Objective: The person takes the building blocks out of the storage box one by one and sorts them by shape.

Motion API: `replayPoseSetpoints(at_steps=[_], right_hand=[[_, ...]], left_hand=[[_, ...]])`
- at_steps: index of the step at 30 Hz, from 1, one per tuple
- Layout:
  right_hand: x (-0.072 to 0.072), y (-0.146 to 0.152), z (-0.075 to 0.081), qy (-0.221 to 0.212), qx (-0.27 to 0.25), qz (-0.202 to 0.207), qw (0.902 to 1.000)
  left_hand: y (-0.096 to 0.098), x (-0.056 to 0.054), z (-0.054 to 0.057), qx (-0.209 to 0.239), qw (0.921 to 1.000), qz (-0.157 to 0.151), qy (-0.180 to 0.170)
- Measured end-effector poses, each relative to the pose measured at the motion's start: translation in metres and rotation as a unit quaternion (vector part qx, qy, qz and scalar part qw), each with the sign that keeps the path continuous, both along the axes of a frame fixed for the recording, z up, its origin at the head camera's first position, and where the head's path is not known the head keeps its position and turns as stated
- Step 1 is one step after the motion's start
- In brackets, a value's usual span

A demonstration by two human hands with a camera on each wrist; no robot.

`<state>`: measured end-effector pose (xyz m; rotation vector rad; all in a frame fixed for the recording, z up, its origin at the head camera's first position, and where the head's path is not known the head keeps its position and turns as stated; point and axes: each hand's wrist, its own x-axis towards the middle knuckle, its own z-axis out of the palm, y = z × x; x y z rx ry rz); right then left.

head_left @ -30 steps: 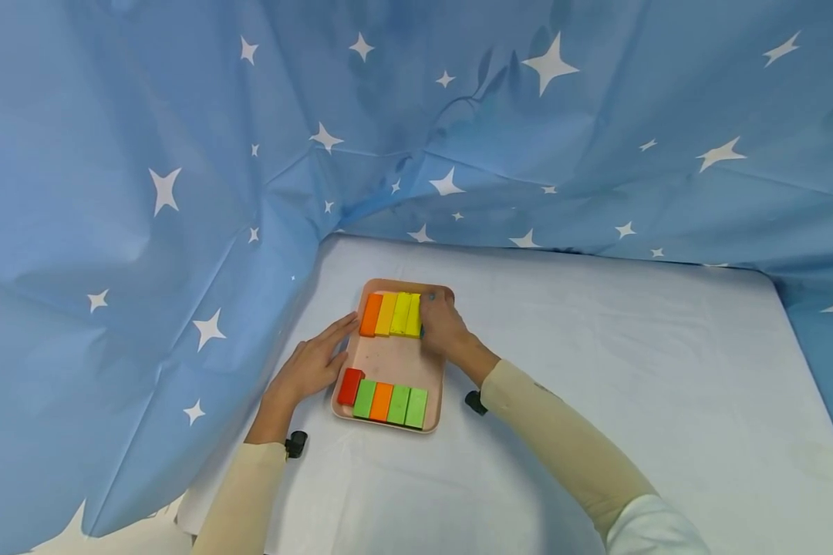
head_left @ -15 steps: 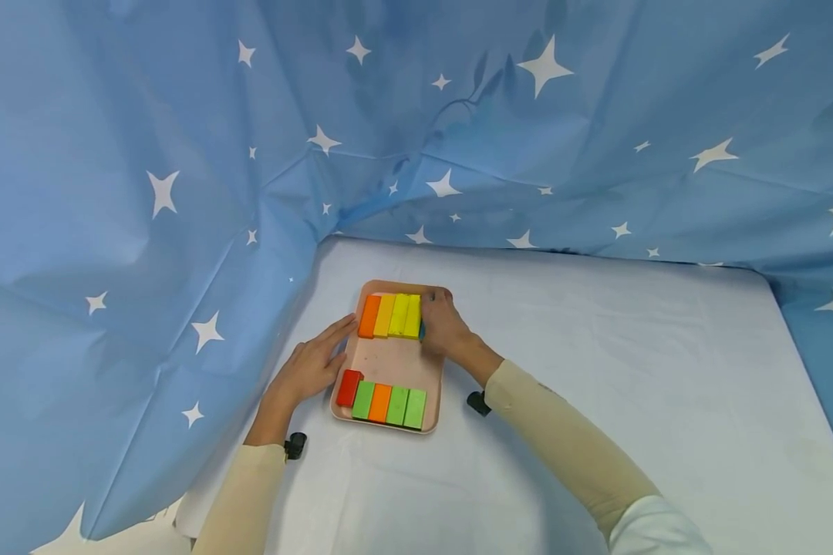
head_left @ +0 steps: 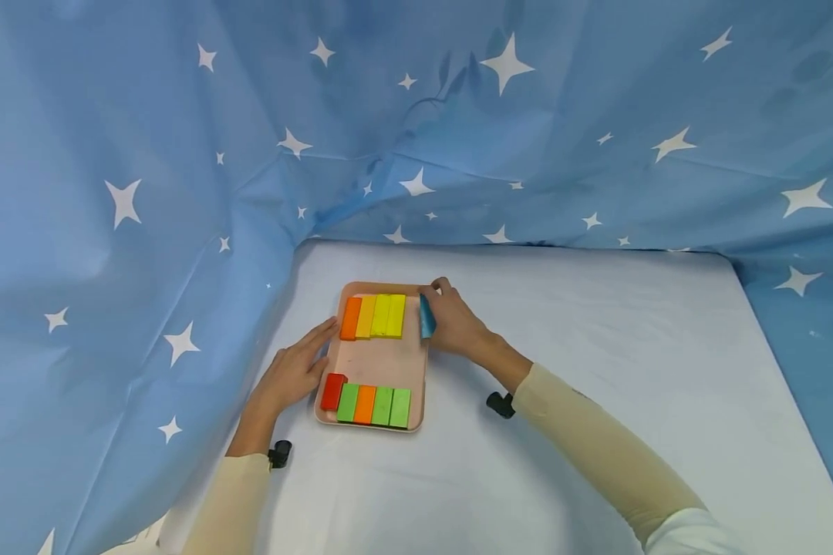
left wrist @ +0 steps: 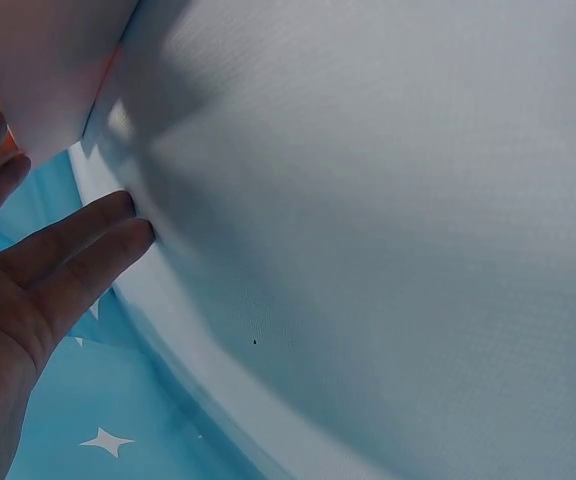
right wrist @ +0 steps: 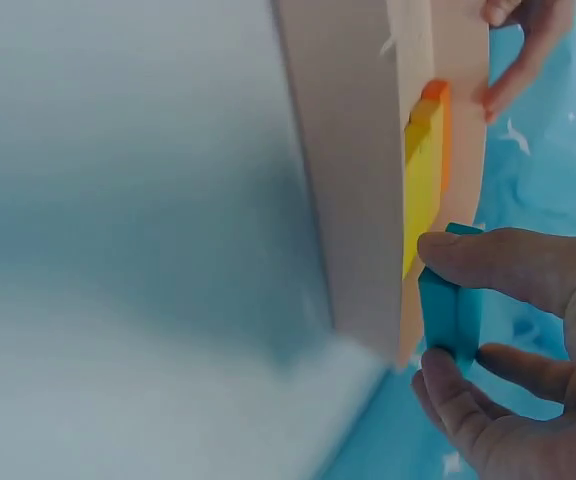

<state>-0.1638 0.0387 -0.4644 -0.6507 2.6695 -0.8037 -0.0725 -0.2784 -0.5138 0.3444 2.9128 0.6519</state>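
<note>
A pink tray (head_left: pixel 378 361) bears two rows of coloured blocks. Its far row has an orange block (head_left: pixel 350 318), an amber block (head_left: pixel 365 317) and yellow blocks (head_left: pixel 389 316). My right hand (head_left: pixel 460 322) is over the tray's right rim, pinching a teal block (right wrist: pixel 452 310) between thumb and fingertips. In the right wrist view this block stands near the end of the yellow ones. With its fingers extended, my left hand (head_left: pixel 293 378) rests at the tray's left side. The left wrist view shows those fingers beside the tray's outer wall (left wrist: pixel 53 70).
The near row holds a red block (head_left: pixel 333 391), green blocks (head_left: pixel 399 408) and another orange block (head_left: pixel 364 405). White cloth covers the table (head_left: pixel 597 347). A blue curtain with white stars (head_left: pixel 416 116) hangs behind and along the left.
My right hand has moved right from beside the yellow blocks to the tray's right rim, carrying the teal block. My left hand stays at the tray's side. The head view has shifted slightly.
</note>
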Motion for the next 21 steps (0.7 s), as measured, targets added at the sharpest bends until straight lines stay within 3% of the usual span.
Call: replayPoseSetpoints(at_steps=[7, 13, 21], right_hand=[[0.006, 0.065, 0.007, 0.01, 0.007, -0.02, 0.9997], [0.005, 0.123, -0.001, -0.016, 0.026, -0.048, 0.9984], [0.013, 0.2, -0.012, -0.02, 0.063, -0.096, 0.9932]], left_hand=[[0.001, 0.005, 0.002, -0.006, 1.0, -0.001, -0.002], [-0.002, 0.012, 0.007, -0.017, 0.9994, 0.016, -0.024], [0.008, 0.008, 0.009, -0.022, 0.9993, -0.003, -0.03]])
